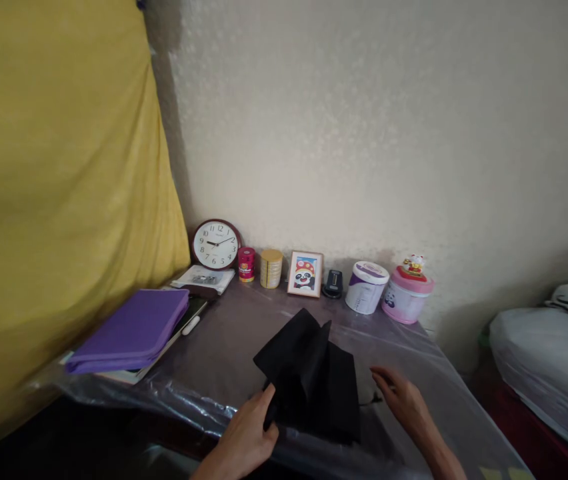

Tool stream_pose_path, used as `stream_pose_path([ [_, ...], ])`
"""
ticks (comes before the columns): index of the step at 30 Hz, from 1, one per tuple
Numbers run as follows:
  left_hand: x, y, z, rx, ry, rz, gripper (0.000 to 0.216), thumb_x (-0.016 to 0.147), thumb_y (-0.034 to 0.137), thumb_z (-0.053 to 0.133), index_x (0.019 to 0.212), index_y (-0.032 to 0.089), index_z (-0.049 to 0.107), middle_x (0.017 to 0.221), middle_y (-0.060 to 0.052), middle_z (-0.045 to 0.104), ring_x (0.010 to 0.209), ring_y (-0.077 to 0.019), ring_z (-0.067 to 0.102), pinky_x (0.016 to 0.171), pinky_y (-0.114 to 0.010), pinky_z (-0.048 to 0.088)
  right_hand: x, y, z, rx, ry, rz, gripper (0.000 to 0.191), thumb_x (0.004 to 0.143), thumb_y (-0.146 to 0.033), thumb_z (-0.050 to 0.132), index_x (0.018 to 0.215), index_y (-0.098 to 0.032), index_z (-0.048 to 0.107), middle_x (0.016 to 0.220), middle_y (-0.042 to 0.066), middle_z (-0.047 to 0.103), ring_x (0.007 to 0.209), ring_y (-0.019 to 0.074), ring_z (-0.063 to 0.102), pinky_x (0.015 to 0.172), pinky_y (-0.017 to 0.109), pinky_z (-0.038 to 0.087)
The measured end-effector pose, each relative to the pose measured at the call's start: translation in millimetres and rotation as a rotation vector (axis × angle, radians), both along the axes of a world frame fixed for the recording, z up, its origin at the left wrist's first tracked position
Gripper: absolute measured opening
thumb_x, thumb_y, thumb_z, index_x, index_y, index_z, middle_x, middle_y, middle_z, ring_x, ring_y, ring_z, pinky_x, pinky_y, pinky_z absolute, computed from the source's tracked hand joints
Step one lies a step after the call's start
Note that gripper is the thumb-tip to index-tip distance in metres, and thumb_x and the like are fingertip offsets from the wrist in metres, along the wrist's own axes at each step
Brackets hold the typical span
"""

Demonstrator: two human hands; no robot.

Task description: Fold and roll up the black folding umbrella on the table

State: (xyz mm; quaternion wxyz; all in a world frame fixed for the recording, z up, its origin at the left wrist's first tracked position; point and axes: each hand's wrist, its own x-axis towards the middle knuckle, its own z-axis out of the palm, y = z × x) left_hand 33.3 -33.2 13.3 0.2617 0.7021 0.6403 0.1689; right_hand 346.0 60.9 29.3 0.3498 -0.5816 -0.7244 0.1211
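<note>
A black piece of cloth (314, 373) lies crumpled on the plastic-covered table (224, 353), partly lifted into a peak. My left hand (247, 437) is at its near left edge, thumb and fingers closed on the fabric. My right hand (404, 400) rests just right of the cloth, fingers stretched out and slightly curled, touching the table by the cloth's edge and holding nothing.
Along the wall stand a round clock (216, 244), a red can (246, 264), a gold tin (271, 268), a panda picture frame (305, 273), a white tub (367, 287) and a pink jar (407, 295). A purple folder (131, 330) lies at left. Yellow curtain (54, 187) hangs left; bedding (554, 360) sits right.
</note>
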Motion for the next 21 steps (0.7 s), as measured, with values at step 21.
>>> stream_pose_path([
  [21,20.4,-6.1,-4.9,0.058,0.268,0.027,0.069,0.071,0.012,0.041,0.137,0.022,0.023,0.132,-0.012,0.040,0.098,-0.0207,0.057,0.083,-0.031,0.043,-139.5,26.5,42.3,0.208,-0.533,0.468,0.053,0.076,-0.002,0.033,0.125,-0.019,0.044,0.133,0.008,0.042,0.111,0.0175,0.050,0.091,0.029,0.043],
])
